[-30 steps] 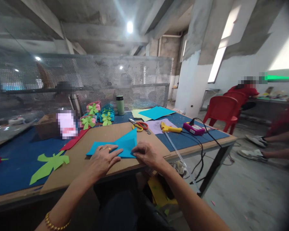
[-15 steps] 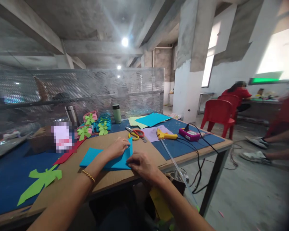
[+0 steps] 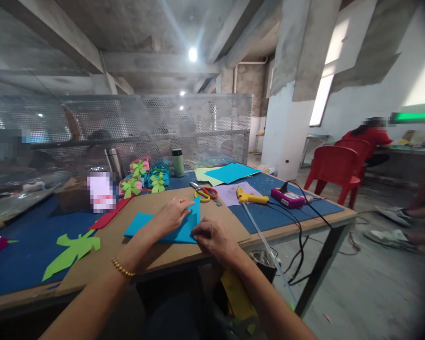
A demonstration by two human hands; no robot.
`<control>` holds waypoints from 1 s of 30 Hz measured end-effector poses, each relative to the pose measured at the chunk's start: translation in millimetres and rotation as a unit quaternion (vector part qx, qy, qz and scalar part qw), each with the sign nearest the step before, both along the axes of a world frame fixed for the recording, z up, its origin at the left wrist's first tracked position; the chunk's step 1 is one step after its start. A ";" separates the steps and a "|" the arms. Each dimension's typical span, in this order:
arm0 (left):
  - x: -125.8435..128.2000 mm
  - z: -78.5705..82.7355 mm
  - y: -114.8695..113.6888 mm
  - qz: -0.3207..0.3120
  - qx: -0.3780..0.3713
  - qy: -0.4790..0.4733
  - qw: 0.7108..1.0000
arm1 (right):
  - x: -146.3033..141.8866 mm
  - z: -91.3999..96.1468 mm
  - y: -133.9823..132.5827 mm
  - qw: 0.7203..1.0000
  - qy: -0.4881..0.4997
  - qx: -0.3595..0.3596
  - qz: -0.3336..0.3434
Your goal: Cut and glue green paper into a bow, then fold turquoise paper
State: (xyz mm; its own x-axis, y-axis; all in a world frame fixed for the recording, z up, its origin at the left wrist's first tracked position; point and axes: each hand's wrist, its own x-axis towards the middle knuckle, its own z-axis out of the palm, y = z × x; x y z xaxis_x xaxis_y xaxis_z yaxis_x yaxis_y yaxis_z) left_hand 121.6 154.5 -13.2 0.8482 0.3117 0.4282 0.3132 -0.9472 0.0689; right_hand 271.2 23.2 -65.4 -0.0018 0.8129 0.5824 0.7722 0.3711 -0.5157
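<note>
A bright blue sheet (image 3: 179, 234), paper or thin foam, lies folded on the brown board in front of me. Along its right end a narrow flap stands up. My left hand (image 3: 172, 215), with a gold bead bracelet on its wrist, reaches across the sheet, fingers closed at the top of that flap. Lower down, my right hand (image 3: 214, 238) pinches the sheet's near right corner between thumb and fingers. Both hands cover parts of the sheet. Just beyond them rest scissors (image 3: 201, 194) with yellow and red handles.
A yellow glue gun (image 3: 253, 197) lies on a lilac sheet (image 3: 230, 194), its cord running near a purple power box (image 3: 286, 198). Blue sheets (image 3: 232, 173), a green bottle (image 3: 177, 163) and bow-topped pieces (image 3: 157, 182) stand behind. Green cut-outs (image 3: 72, 250) lie left.
My view has turned slightly left, bringing a pink object in at the left edge. My left fingers look a little straighter on the flap; my right hand keeps its pinch.
</note>
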 end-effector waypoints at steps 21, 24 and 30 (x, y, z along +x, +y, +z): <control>-53.6 -49.3 -46.6 -0.001 -0.023 -0.079 0.997 | -0.7 6.1 2.0 0.999 -0.007 -0.038 -0.001; -53.8 -50.4 -47.3 0.001 -0.018 -0.078 0.997 | -0.4 4.9 2.5 0.999 -0.009 -0.031 -0.003; -62.3 -52.8 -58.6 0.013 0.023 -0.034 0.999 | 0.0 2.9 2.4 1.000 -0.016 -0.019 -0.009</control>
State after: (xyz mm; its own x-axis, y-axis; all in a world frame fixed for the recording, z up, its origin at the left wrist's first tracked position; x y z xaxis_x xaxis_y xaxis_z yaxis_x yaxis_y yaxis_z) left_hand 59.3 95.8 -65.9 0.8087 0.3117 0.4988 0.3335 -0.9416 0.0477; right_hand 271.2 25.7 -62.5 -0.0058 0.8350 0.5502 0.7951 0.3375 -0.5039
